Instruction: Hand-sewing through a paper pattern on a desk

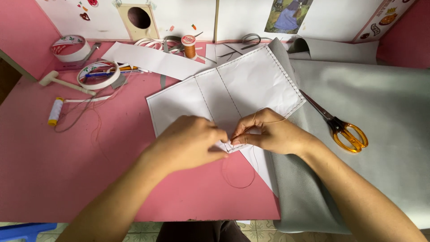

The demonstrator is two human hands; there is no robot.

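Pink table (53,179) | left hand (188,143) pinches white sheet (224,89) | right hand (273,132) pinches thread (237,183)

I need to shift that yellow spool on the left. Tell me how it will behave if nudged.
The yellow spool lies on its side on the pink table, so it would probably roll. It looks small, likely light. A loose thread trails from it and may drag or unwind.

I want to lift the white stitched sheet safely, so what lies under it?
Under the white sheet lie the pink table on the left and grey fabric on the right. Anything else beneath is covered.
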